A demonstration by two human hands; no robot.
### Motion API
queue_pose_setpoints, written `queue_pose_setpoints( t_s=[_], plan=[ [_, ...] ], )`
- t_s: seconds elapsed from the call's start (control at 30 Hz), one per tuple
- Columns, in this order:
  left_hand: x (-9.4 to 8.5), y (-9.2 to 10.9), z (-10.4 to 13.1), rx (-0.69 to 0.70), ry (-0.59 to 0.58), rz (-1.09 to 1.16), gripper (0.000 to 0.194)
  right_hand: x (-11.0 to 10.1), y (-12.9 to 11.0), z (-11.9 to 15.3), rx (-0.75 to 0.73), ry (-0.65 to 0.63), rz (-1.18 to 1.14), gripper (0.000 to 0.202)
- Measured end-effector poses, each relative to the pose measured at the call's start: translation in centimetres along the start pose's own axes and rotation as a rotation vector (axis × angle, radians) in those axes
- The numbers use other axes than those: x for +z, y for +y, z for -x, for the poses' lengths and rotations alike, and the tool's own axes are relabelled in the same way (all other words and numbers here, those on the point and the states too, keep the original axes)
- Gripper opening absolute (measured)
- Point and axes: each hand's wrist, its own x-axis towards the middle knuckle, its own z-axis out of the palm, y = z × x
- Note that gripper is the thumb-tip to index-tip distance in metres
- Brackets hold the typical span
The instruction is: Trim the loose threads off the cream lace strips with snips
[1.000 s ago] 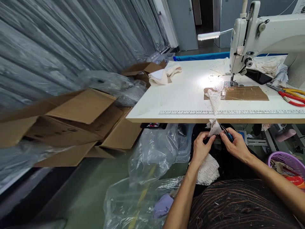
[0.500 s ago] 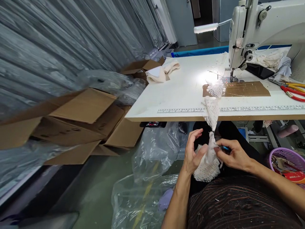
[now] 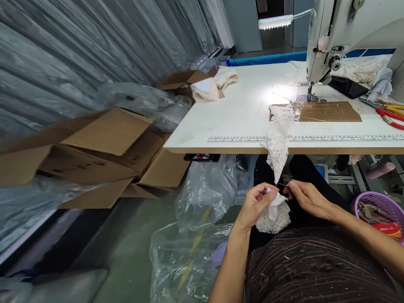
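Note:
My left hand [image 3: 257, 205] is closed in a pinch on a white lace piece [image 3: 275, 206], which hangs over my lap. Another strip of lace [image 3: 279, 134] runs down from the table over its front edge, narrowing to a point just above my left fingertips. My right hand [image 3: 307, 198] grips a small thin tool [image 3: 283, 185]; its dark tip points left at the narrow join between the two lace pieces. Most of the tool is hidden by my fingers, so its exact kind is unclear.
A sewing machine [image 3: 328, 54] with a lit lamp [image 3: 276, 22] stands on the white table [image 3: 233, 113]. Red-handled pliers [image 3: 391, 118] lie at right. Open cardboard boxes [image 3: 107, 130] and plastic bags [image 3: 205, 198] are at left. A purple basket [image 3: 360, 206] stands low at right.
My left hand has gone from spread fingers to pinching the lace. My right hand has brought the tool's tip to the narrow join. The view has tipped slightly downward.

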Motion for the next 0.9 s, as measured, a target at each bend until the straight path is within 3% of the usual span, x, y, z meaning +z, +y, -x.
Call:
queue_pose_setpoints(
  t_s=[0.27, 0.63, 0.77, 0.9],
  plan=[
    [0.1, 0.2, 0.1, 0.019, 0.019, 0.020, 0.037, 0.6, -0.1, -1.6, -0.018, -0.036, 0.135, 0.043],
    [0.5, 0.5, 0.2, 0.004, 0.044, 0.030, 0.034, 1.0, 0.3, -1.5, -0.049, -0.002, 0.146, 0.041],
    [0.6, 0.6, 0.3, -0.021, 0.061, 0.045, 0.032, 1.3, 0.3, -1.9, 0.008, 0.043, 0.172, 0.039],
    [0.6, 0.6, 0.3, -0.024, 0.065, 0.052, 0.028, 1.3, 0.3, -1.4, 0.010, 0.007, 0.130, 0.041]
  ],
)
